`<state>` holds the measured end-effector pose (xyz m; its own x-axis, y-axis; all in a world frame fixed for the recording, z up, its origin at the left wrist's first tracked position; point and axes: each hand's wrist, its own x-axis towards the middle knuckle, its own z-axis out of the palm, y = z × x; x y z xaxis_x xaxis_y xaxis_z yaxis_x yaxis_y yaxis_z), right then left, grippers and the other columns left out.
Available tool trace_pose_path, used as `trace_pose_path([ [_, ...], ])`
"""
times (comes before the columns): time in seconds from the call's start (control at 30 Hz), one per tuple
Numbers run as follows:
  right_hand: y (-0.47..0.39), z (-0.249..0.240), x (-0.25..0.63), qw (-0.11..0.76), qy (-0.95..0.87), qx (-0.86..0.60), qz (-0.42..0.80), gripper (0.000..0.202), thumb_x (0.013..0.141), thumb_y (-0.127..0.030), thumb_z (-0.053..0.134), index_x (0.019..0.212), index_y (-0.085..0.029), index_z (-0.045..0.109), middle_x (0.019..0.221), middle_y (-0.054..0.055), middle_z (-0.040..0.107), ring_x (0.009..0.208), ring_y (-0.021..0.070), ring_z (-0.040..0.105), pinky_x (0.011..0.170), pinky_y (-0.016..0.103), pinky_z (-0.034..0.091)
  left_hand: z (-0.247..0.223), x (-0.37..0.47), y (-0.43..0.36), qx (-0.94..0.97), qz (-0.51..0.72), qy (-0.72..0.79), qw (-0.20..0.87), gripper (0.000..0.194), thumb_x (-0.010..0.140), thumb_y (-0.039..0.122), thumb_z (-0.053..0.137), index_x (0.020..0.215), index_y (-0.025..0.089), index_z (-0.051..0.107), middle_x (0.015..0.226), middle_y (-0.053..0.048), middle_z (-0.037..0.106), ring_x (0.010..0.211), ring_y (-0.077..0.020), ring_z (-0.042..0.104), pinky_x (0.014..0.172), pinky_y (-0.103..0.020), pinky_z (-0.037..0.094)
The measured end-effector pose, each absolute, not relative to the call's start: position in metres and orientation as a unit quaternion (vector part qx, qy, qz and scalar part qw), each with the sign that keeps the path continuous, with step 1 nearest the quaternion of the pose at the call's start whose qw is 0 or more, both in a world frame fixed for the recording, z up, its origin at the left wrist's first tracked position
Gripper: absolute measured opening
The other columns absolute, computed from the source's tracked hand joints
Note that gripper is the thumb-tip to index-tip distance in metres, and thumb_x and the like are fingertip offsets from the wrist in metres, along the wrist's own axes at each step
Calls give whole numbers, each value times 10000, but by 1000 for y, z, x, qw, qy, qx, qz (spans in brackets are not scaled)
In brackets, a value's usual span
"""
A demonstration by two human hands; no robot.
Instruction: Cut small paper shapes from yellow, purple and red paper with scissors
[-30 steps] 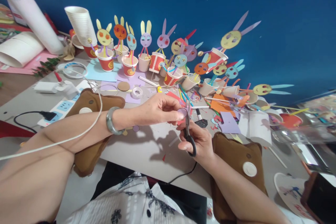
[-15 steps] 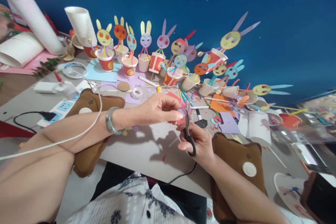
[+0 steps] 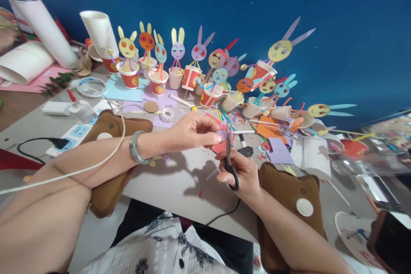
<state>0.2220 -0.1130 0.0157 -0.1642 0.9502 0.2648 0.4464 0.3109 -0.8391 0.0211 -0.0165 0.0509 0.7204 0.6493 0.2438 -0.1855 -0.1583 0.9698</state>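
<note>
Between the thumb and fingers of my left hand (image 3: 203,132) is a small round piece of purple paper (image 3: 221,135). My right hand (image 3: 242,174) grips black-handled scissors (image 3: 229,160), blades pointing up, right beside the paper's edge. Whether the blades touch the paper I cannot tell. On the table below lie a purple paper circle (image 3: 166,158) and a yellow cut piece (image 3: 156,161), partly behind my left wrist. Red paper (image 3: 214,115) shows behind my hands, among small scraps.
Rabbit-faced paper cups (image 3: 129,78) line the blue wall. A roll of clear tape (image 3: 167,114) lies behind my left hand, and purple paper (image 3: 280,150) to the right. Brown cushions (image 3: 289,180) lie under both arms. A white cable (image 3: 80,174) crosses my left forearm. A power strip (image 3: 75,133) sits left.
The purple paper and the scissors have shifted very slightly against each other. Both hands keep nearly the same place and grip.
</note>
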Motion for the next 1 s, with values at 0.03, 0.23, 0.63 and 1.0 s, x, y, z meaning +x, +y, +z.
trace_pose_path([
  [0.03,-113,15,222,410,-698,-500,307,596,687,-787,718,804,-208,636,516,-41,561,416,106,465,468,265,383,51,21,-17,683,336,172,625,220,851,259,637,676,125,634,635,-8,617,586,-70,566,567,-176,471],
  [0.23,-113,17,220,411,-703,-498,298,578,706,-778,708,802,-214,622,518,-41,572,418,107,477,471,261,393,52,23,-17,683,327,181,628,232,857,269,637,675,126,620,631,-3,611,574,-64,550,555,-175,452],
  [0.63,-110,9,224,389,-709,-501,308,563,704,-750,743,884,-224,653,526,-26,583,501,143,499,491,271,371,47,23,-15,689,318,202,619,215,826,253,640,655,136,579,622,6,590,572,-68,540,545,-187,435],
  [1.0,-108,11,223,391,-722,-498,279,547,722,-744,733,862,-220,663,524,-22,591,538,152,508,543,282,390,42,23,-14,699,314,178,617,187,834,238,614,678,142,580,646,4,602,591,-77,545,548,-201,424],
])
